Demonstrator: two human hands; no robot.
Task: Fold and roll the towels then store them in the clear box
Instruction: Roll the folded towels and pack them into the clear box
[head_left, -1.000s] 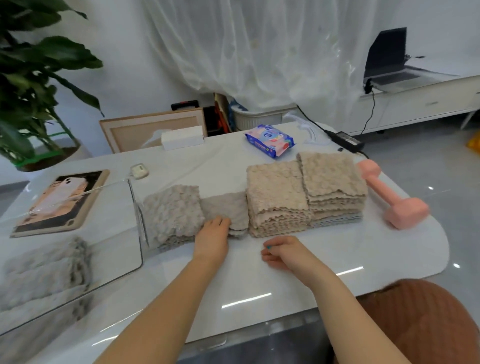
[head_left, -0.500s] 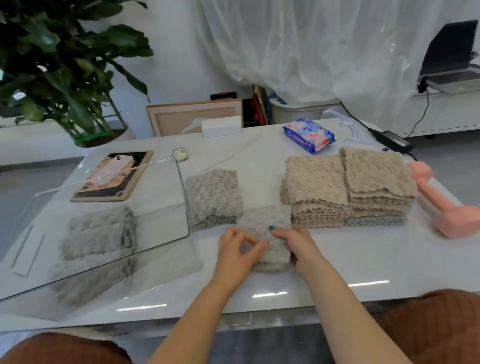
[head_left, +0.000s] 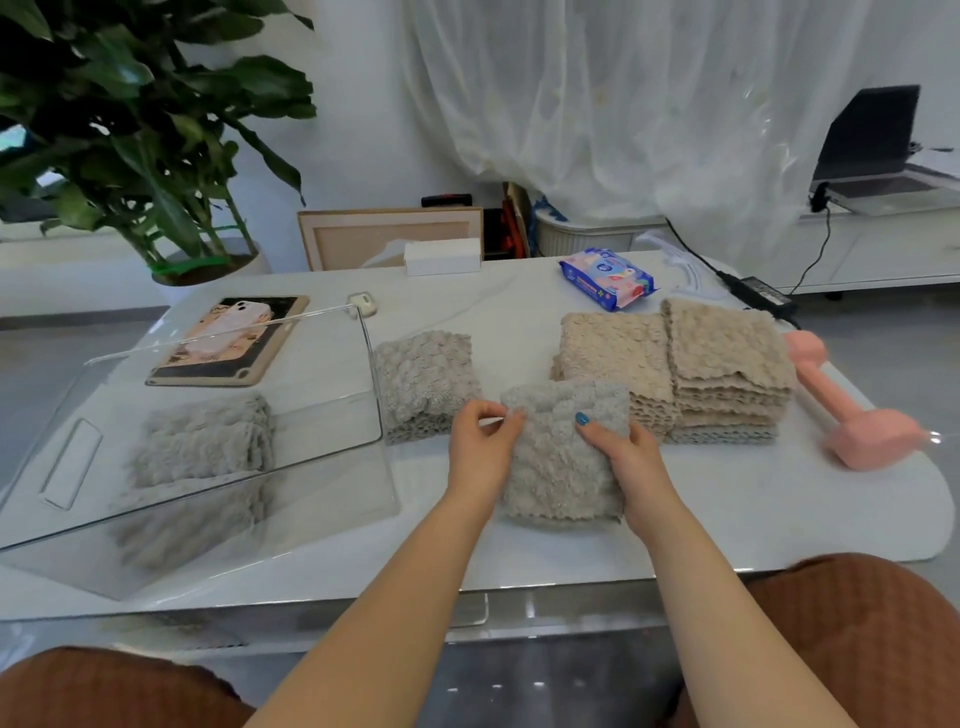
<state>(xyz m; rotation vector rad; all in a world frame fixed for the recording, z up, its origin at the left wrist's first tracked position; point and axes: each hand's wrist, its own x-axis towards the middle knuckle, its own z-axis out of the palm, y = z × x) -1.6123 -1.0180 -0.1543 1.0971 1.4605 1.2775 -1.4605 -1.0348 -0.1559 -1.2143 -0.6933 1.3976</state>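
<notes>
A grey fluffy towel (head_left: 558, 457) lies in front of me on the white table (head_left: 727, 509), its far edge lifted. My left hand (head_left: 480, 447) pinches its far left corner. My right hand (head_left: 621, 457) grips its right side, thumb on top. A small pile of grey towels (head_left: 423, 379) sits just left of it. Two stacks of beige towels (head_left: 618, 353) (head_left: 727, 358) stand behind and to the right. The clear box (head_left: 332, 467) is on the left, with rolled grey towels (head_left: 202, 441) inside.
A pink dumbbell (head_left: 857, 415) lies at the right end of the table. At the back are a wipes packet (head_left: 608, 278), a white box (head_left: 441, 255), a small white earbud case (head_left: 362, 302) and a tablet with a phone on it (head_left: 228, 338). A potted plant (head_left: 130, 130) stands at far left.
One grey towel was pulled from the grey pile toward me. Both hands took hold of it and its far edge now lifts. The view has swung left.
</notes>
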